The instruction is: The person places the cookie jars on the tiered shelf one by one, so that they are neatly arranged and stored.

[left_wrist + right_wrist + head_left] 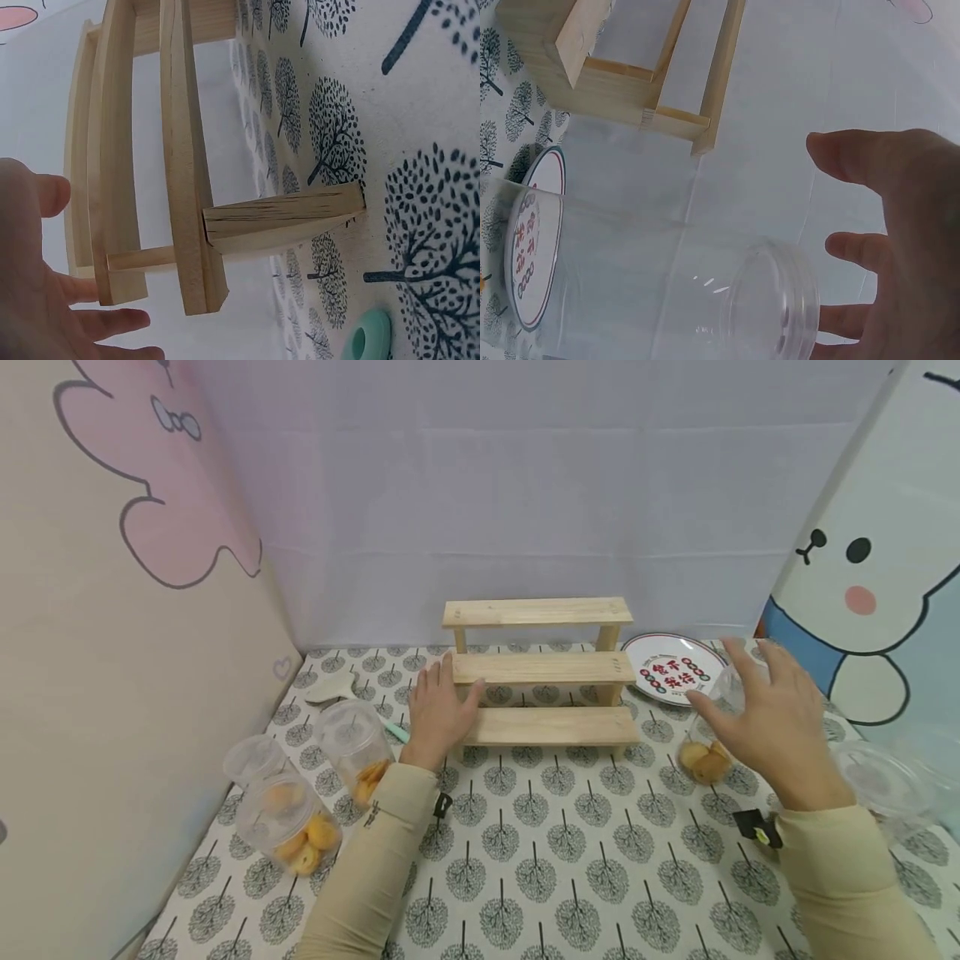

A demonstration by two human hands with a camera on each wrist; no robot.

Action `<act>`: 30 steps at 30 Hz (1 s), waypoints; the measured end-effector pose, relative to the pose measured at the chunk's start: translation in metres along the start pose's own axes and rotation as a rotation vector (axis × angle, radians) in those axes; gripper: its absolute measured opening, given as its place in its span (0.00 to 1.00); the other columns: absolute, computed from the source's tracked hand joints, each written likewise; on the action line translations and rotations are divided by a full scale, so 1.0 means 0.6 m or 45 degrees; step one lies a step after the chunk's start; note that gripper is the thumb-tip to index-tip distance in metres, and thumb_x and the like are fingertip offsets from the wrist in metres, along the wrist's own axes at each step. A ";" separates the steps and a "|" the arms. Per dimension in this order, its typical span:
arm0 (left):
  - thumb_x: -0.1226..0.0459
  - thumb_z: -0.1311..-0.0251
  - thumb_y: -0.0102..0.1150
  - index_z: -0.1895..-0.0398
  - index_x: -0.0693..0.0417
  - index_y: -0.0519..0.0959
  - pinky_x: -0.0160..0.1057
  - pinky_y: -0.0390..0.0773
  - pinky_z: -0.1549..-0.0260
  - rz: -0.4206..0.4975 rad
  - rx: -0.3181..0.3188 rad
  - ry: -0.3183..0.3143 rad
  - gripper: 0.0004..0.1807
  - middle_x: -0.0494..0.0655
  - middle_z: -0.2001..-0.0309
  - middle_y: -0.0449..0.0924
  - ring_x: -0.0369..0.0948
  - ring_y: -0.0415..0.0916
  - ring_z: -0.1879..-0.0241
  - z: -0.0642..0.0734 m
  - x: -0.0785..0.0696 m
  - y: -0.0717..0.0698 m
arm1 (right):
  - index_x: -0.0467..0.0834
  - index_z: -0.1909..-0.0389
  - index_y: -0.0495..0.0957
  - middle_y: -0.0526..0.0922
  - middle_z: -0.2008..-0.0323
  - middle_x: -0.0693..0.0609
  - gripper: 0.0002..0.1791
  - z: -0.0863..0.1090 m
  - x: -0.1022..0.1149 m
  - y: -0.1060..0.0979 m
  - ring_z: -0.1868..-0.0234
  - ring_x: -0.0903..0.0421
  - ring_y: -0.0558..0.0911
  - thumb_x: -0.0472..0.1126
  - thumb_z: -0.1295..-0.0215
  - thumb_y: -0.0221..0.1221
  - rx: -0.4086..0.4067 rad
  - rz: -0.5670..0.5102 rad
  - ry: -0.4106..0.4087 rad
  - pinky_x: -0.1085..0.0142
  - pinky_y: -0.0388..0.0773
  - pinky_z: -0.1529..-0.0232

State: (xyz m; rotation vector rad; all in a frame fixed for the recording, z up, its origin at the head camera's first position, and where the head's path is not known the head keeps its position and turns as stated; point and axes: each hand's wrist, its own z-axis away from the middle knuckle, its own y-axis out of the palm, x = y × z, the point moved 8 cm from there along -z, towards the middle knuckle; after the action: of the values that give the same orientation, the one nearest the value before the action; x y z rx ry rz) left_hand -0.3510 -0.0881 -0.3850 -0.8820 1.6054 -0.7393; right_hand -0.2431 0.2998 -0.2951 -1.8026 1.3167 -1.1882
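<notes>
A three-tier wooden shelf (pixel 543 668) stands on the tree-patterned tablecloth. My left hand (pixel 441 710) is at its left end with the fingers extended. In the left wrist view the fingers (pixel 112 322) lie along the ends of the boards; whether they press on the wood cannot be told. On the right, my right hand (pixel 783 731) hovers with fingers and thumb spread beside a clear lidded jar (pixel 630 270). Round brown pastries (pixel 705 764) sit at the bottom of that jar. The right wrist view shows the thumb apart from the jar's lid (pixel 776 307).
Left of the shelf stand clear jars (pixel 348 727) with pastries inside, one holding round yellow ones (pixel 322 831). Near them lies a white spatula (pixel 330 689) with a turquoise handle. A white plate (pixel 641 652) is right of the shelf. Another clear container (pixel 881 781) stands far right.
</notes>
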 end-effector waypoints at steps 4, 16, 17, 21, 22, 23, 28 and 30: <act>0.35 0.30 0.36 0.20 0.52 0.45 0.62 0.42 0.26 -0.005 0.001 0.007 0.45 0.59 0.22 0.49 0.61 0.44 0.24 -0.005 0.002 0.002 | 0.48 0.21 0.50 0.48 0.25 0.30 0.47 0.006 -0.009 0.000 0.25 0.30 0.47 0.62 0.34 0.58 0.002 -0.001 0.011 0.28 0.41 0.31; 0.38 0.29 0.39 0.20 0.57 0.45 0.60 0.42 0.25 0.005 0.015 -0.005 0.45 0.58 0.22 0.49 0.59 0.42 0.23 -0.009 0.010 0.011 | 0.44 0.22 0.51 0.52 0.28 0.24 0.47 0.018 -0.020 0.009 0.33 0.19 0.53 0.61 0.34 0.58 0.021 0.000 0.024 0.25 0.45 0.35; 0.38 0.28 0.39 0.20 0.57 0.45 0.60 0.42 0.25 0.010 0.010 -0.003 0.45 0.59 0.22 0.49 0.59 0.42 0.23 -0.009 0.010 0.010 | 0.43 0.22 0.50 0.51 0.28 0.24 0.47 0.018 -0.021 0.009 0.32 0.20 0.53 0.61 0.33 0.58 0.026 -0.002 0.031 0.25 0.46 0.36; 0.39 0.29 0.41 0.21 0.59 0.46 0.59 0.43 0.25 0.035 -0.005 0.003 0.46 0.60 0.23 0.52 0.58 0.44 0.23 -0.008 0.011 0.010 | 0.43 0.21 0.47 0.47 0.27 0.24 0.47 0.018 -0.023 0.014 0.30 0.21 0.50 0.62 0.31 0.54 0.063 -0.002 0.089 0.24 0.47 0.36; 0.39 0.29 0.40 0.20 0.59 0.45 0.58 0.42 0.25 0.040 -0.001 0.000 0.46 0.59 0.23 0.51 0.58 0.44 0.23 -0.008 0.011 0.010 | 0.43 0.21 0.46 0.45 0.26 0.25 0.47 0.018 -0.025 0.016 0.29 0.21 0.49 0.62 0.30 0.53 0.075 0.002 0.112 0.24 0.47 0.36; 0.39 0.29 0.41 0.21 0.59 0.46 0.58 0.42 0.25 0.045 0.002 -0.001 0.46 0.59 0.22 0.51 0.58 0.43 0.23 -0.008 0.012 0.011 | 0.43 0.21 0.45 0.43 0.26 0.25 0.47 0.019 -0.027 0.018 0.29 0.22 0.48 0.62 0.30 0.52 0.091 0.005 0.138 0.24 0.47 0.37; 0.39 0.29 0.41 0.21 0.60 0.47 0.58 0.43 0.25 0.063 -0.008 0.017 0.46 0.60 0.23 0.52 0.58 0.45 0.23 -0.007 0.012 0.011 | 0.43 0.20 0.40 0.37 0.25 0.24 0.48 0.022 -0.036 0.025 0.29 0.21 0.46 0.63 0.28 0.48 0.153 0.006 0.247 0.22 0.51 0.41; 0.39 0.29 0.42 0.21 0.61 0.48 0.58 0.44 0.25 0.076 -0.020 0.030 0.46 0.61 0.23 0.53 0.59 0.46 0.24 -0.007 0.011 0.010 | 0.43 0.20 0.39 0.34 0.25 0.25 0.48 0.023 -0.039 0.026 0.29 0.20 0.45 0.63 0.28 0.48 0.168 -0.014 0.276 0.21 0.52 0.42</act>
State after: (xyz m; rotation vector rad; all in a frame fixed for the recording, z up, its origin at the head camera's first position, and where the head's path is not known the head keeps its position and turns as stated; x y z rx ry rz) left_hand -0.3571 -0.0902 -0.3926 -0.8365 1.6530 -0.6981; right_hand -0.2394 0.3162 -0.3215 -1.6252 1.3136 -1.4749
